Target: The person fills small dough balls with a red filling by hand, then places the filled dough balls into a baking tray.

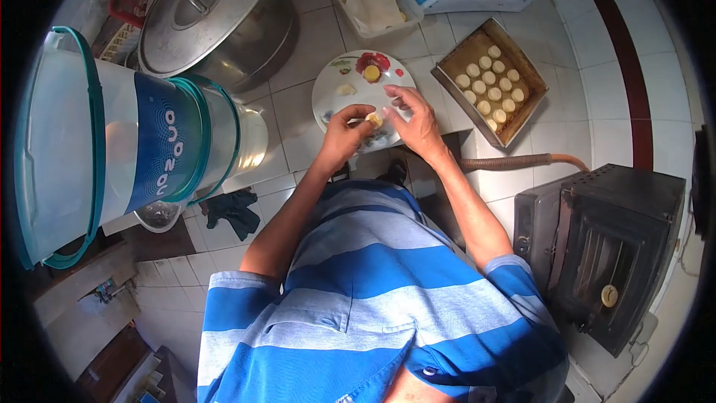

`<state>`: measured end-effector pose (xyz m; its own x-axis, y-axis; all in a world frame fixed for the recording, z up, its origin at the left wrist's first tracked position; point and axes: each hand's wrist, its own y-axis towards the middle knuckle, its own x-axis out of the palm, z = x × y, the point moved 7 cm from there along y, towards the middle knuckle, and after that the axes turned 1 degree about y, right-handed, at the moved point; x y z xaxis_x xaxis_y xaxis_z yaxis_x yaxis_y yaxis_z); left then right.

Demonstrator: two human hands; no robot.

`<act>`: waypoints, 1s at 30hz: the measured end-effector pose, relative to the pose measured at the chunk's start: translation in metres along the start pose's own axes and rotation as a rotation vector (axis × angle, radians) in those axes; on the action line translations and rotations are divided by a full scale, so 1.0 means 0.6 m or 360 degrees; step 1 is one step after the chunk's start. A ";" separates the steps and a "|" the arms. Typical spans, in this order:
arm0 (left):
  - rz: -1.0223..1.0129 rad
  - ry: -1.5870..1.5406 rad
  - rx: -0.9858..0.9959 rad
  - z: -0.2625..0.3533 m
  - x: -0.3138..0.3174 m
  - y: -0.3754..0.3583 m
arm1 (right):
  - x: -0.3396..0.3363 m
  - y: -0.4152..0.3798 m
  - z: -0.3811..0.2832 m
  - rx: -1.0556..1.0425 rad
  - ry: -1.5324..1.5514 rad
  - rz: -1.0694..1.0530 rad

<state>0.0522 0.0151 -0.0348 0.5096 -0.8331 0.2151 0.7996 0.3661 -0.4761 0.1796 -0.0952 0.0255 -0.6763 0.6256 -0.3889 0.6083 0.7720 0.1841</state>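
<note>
My left hand [349,131] is closed, pinching a small pale dough piece [374,117] between thumb and fingertips over the near part of a flower-patterned plate [325,93]. To its right, my right hand [419,125] is open, fingers apart and slightly curved, close to the dough piece. A flattened scrap of dough [346,89] lies on the plate's left side. Farther back on it sits a small round yellow piece [371,73] by the red flower. Beyond my right hand, a metal baking tray [470,108] holds several pale round dough pieces [494,94].
A white plastic tub [406,26] with a pale sheet inside stands behind the plate. A large lidded pot [257,45] and clear buckets with teal handles [97,142] crowd the left. At right stands a dark oven [608,246]; a hose [507,163] runs toward it.
</note>
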 end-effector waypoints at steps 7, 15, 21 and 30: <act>0.0093 0.1299 0.0893 0.034 0.020 0.013 | 0.032 0.073 0.014 -0.0433 -0.0550 0.0057; 0.0673 0.1330 0.0970 0.055 -0.058 -0.006 | 0.107 0.124 0.017 -0.0574 -0.0944 -0.0320; 0.0810 0.1356 0.1015 0.055 -0.097 0.007 | 0.130 0.127 0.018 -0.0583 -0.0989 -0.0369; 0.0661 0.1120 0.1366 0.119 -0.046 -0.013 | 0.098 0.113 0.025 -0.0205 -0.0392 -0.0268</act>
<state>0.0545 0.0651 0.0241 0.7080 -0.5313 -0.4652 0.7025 0.5973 0.3870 0.1874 -0.0077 0.0019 -0.6324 0.4540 -0.6276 0.4280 0.8801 0.2054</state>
